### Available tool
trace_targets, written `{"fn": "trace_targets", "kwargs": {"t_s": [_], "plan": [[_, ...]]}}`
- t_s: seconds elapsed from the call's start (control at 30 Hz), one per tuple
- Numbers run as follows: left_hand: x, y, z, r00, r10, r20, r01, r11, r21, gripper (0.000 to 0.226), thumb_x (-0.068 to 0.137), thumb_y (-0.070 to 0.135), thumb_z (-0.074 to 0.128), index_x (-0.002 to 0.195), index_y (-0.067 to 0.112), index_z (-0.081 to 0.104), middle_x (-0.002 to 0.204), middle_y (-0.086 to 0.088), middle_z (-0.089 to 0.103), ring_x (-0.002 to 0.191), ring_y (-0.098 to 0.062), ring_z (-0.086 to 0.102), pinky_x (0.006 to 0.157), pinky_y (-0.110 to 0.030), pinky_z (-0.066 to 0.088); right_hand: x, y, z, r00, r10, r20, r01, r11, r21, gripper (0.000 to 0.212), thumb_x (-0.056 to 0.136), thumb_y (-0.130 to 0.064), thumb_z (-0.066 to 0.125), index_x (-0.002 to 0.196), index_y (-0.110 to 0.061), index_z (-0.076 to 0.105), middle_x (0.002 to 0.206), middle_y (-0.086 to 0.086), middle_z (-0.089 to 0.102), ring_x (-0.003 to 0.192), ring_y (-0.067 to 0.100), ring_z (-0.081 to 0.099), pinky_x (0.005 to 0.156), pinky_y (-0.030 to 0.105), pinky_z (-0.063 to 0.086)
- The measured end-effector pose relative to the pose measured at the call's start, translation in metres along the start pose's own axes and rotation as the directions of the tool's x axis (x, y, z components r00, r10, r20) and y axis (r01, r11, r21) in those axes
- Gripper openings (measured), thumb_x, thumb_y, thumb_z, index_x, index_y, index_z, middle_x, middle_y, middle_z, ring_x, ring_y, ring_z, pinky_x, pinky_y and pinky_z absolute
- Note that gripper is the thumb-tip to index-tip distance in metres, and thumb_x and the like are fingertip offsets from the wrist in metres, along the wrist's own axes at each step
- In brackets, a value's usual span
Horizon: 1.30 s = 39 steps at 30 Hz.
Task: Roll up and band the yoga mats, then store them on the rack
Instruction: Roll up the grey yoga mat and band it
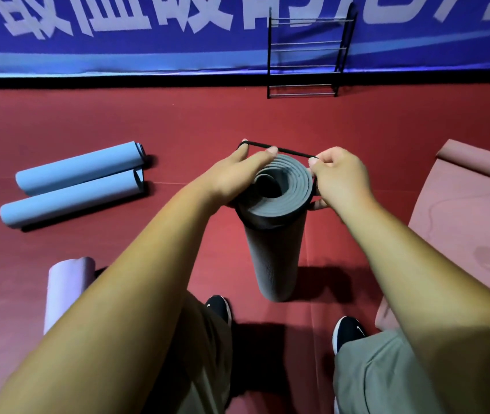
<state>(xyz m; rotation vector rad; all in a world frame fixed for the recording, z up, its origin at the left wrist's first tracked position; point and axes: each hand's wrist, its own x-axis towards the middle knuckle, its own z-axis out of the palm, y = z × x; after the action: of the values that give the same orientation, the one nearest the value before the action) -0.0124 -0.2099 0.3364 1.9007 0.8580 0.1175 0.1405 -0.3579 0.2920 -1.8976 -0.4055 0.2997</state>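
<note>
A rolled grey yoga mat [273, 258] stands upright on the red floor in front of me. A black elastic band [282, 150] is stretched over its top end. My left hand [234, 177] holds the band's left side with fingers hooked through it, resting on the roll's top. My right hand [339, 177] pinches the band's right side against the roll. Two rolled blue mats [76, 183] lie on the floor at the left. A rolled lilac mat [64, 291] lies near my left leg. A black wire rack [306, 55] stands against the far wall.
A pink mat [471, 228] lies partly unrolled at the right. A blue banner [118, 40] covers the far wall. My shoes [348, 333] stand just behind the grey roll. Red floor stretches between me and the rack.
</note>
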Motion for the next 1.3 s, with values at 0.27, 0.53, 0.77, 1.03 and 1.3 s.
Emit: {"fn": "trace_targets", "kwargs": {"t_s": [0.27, 0.53, 0.77, 1.03, 1.3], "plan": [[0.068, -0.049, 0.015, 0.973, -0.132, 0.191, 0.202, 0.885, -0.419, 0.096, 0.081, 0.099, 0.025, 0.128, 0.033, 0.076, 0.127, -0.002, 0.077, 0.122, -0.028, 0.070, 0.109, -0.048, 0.051, 0.044, 0.022, 0.021, 0.898, 0.366, 0.244, -0.397, 0.913, 0.092, 0.012, 0.088, -0.003, 0.064, 0.085, -0.014, 0.068, 0.075, 0.010, 0.065, 0.058, 0.021, 0.060, 0.051, 0.023, 0.051], [0.102, -0.111, 0.071, 0.960, -0.277, -0.038, 0.215, 0.819, -0.532, 0.014, 0.099, 0.027, 0.059, 0.100, 0.030, 0.072, 0.090, 0.010, 0.078, 0.092, -0.018, 0.068, 0.081, -0.035, 0.057, 0.073, 0.090, 0.062, 0.855, 0.479, 0.197, -0.481, 0.876, -0.042, 0.023, 0.097, -0.007, 0.054, 0.076, -0.017, 0.055, 0.049, 0.002, 0.044, 0.037, 0.015, 0.036, 0.037, 0.017, 0.040], [0.134, -0.181, 0.118, 0.955, -0.293, -0.053, 0.220, 0.815, -0.536, 0.046, 0.096, -0.001, 0.058, 0.137, 0.016, 0.070, 0.116, -0.001, 0.080, 0.105, -0.021, 0.076, 0.098, -0.042, 0.063, 0.084, 0.183, 0.091, 0.905, 0.385, 0.179, -0.378, 0.923, -0.077, 0.019, 0.100, -0.006, 0.062, 0.083, -0.010, 0.068, 0.065, 0.011, 0.063, 0.061, 0.024, 0.055, 0.050, 0.027, 0.045], [0.138, -0.236, 0.146, 0.939, -0.342, -0.037, 0.298, 0.863, -0.407, 0.035, 0.099, -0.006, 0.060, 0.129, 0.005, 0.073, 0.110, -0.007, 0.078, 0.079, -0.014, 0.068, 0.074, -0.025, 0.063, 0.076, 0.233, 0.102, 0.948, 0.255, 0.190, -0.188, 0.931, -0.312, 0.019, 0.100, -0.016, 0.064, 0.109, -0.011, 0.080, 0.104, 0.025, 0.076, 0.081, 0.026, 0.065, 0.042, 0.020, 0.034], [0.125, -0.239, 0.133, 0.947, -0.305, 0.103, 0.298, 0.710, -0.638, 0.028, 0.089, -0.014, 0.053, 0.093, 0.006, 0.072, 0.085, -0.010, 0.073, 0.082, -0.024, 0.062, 0.080, -0.032, 0.054, 0.059, 0.242, 0.094, 0.773, 0.540, 0.333, -0.596, 0.798, 0.088, 0.013, 0.104, -0.026, 0.062, 0.095, -0.020, 0.069, 0.093, 0.010, 0.069, 0.080, 0.026, 0.063, 0.058, 0.030, 0.056]]}}
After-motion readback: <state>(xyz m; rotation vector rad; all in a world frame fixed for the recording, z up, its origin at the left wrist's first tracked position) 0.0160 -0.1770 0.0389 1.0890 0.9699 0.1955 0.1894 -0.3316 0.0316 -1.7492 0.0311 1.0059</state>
